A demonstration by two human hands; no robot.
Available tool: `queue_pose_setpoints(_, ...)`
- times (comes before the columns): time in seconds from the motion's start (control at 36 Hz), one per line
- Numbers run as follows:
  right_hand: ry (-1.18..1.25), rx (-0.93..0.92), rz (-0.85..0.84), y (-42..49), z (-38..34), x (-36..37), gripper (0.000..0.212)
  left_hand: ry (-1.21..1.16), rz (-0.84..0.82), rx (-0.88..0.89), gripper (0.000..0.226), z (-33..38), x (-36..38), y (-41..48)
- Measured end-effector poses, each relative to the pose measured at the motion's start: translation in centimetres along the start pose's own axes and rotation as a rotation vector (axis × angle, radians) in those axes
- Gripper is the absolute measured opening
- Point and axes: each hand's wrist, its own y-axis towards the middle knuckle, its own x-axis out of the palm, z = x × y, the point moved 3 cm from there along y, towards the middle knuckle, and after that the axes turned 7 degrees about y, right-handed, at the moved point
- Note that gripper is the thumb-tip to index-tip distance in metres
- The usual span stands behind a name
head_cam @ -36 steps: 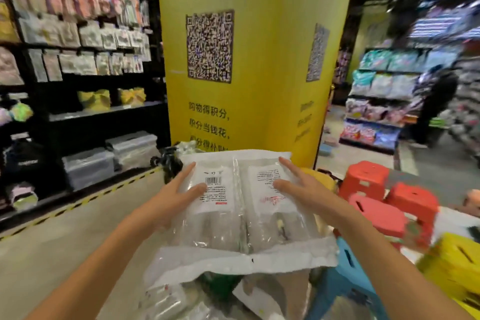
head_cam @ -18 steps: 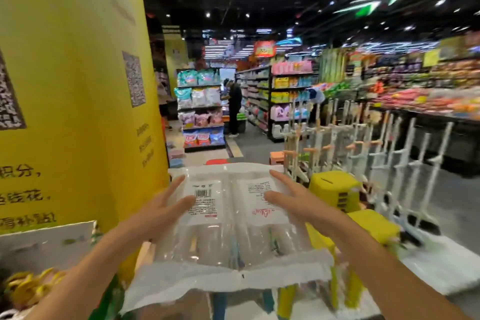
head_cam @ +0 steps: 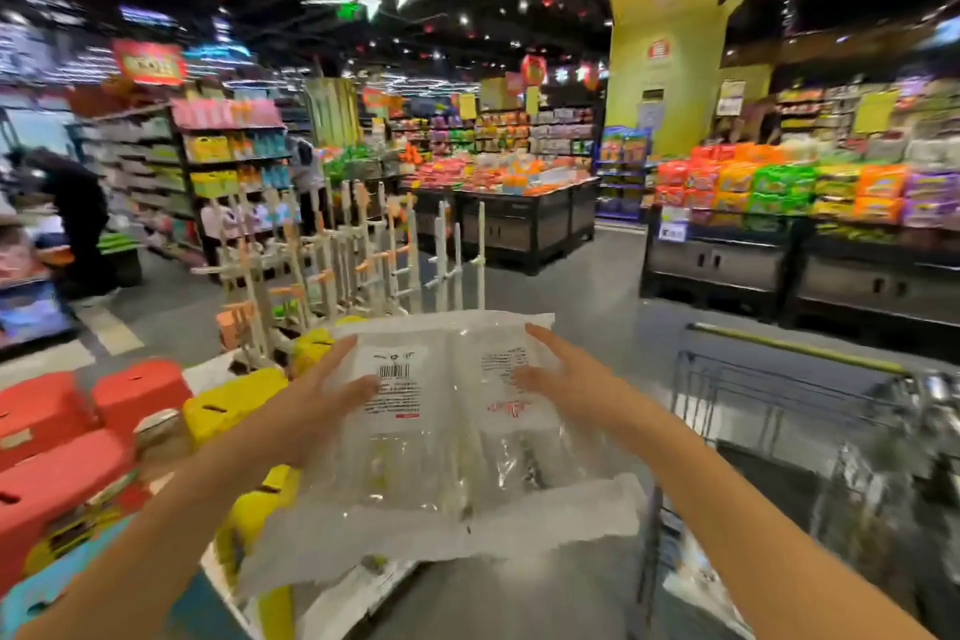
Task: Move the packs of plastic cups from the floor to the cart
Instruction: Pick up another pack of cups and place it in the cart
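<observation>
Two clear packs of plastic cups (head_cam: 452, 437) lie side by side in a transparent bag with white labels, held up at chest height in the middle of the view. My left hand (head_cam: 322, 395) presses on the pack's left side with straight fingers, thumb on top. On the right side my right hand (head_cam: 566, 385) presses the same way. The wire shopping cart (head_cam: 795, 346) stands to the right, with its yellow-trimmed rim just beyond my right forearm. The packs are left of the cart's basket, not over it.
Red stools (head_cam: 57, 483) and yellow stools (head_cam: 234, 405) are stacked at the lower left. White drying racks (head_cam: 353, 265) stand ahead. Snack display islands (head_cam: 779, 203) line the right and back. A person in dark clothes (head_cam: 78, 218) bends at the far left shelves.
The view has swung right, from the yellow pillar to the open aisle, and the cart has come into sight. Both hands carried the packs along without changing their hold.
</observation>
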Motion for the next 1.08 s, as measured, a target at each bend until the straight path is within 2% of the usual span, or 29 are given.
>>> queue_pose_setpoints(0.08,-0.010,0.031,0.103,-1.0,2.3,-6.5,0.067,-0.001,-0.073,0.048,0.063,4.3,5.3,2.9)
queue_pose_setpoints(0.17,-0.024,0.065,0.189,-2.3,4.9,-12.0,0.066,0.232,-0.111,0.199,0.092,7.3,10.6,6.5)
queue_pose_setpoints(0.19,-0.026,0.079,0.222,-2.8,5.8,-13.5,0.067,0.210,-0.132,0.187,0.091,8.4,12.2,7.4)
queue_pose_setpoints(0.31,-0.015,0.141,0.324,-4.0,9.2,-19.0,0.070,0.104,-0.188,0.201,0.066,14.5,17.3,8.2)
queue_pose_setpoints(0.42,0.034,0.183,0.401,-5.2,11.9,-22.9,0.078,-0.002,-0.308,0.277,0.062,17.7,22.0,9.8)
queue_pose_setpoints(0.58,0.080,0.235,0.503,-5.3,15.1,-26.4,0.083,-0.020,-0.449,0.362,0.065,21.2,26.8,13.3)
queue_pose_setpoints(0.69,0.094,0.272,0.566,-4.8,16.8,-27.4,0.070,-0.042,-0.538,0.437,0.064,22.2,29.5,16.5)
queue_pose_setpoints(0.86,0.055,0.340,0.659,-3.6,18.8,-28.6,0.072,-0.086,-0.685,0.501,0.062,23.6,33.1,20.5)
queue_pose_setpoints(1.08,0.012,0.409,0.755,-2.6,21.8,-31.0,0.070,-0.099,-0.781,0.553,0.067,24.9,39.4,24.6)
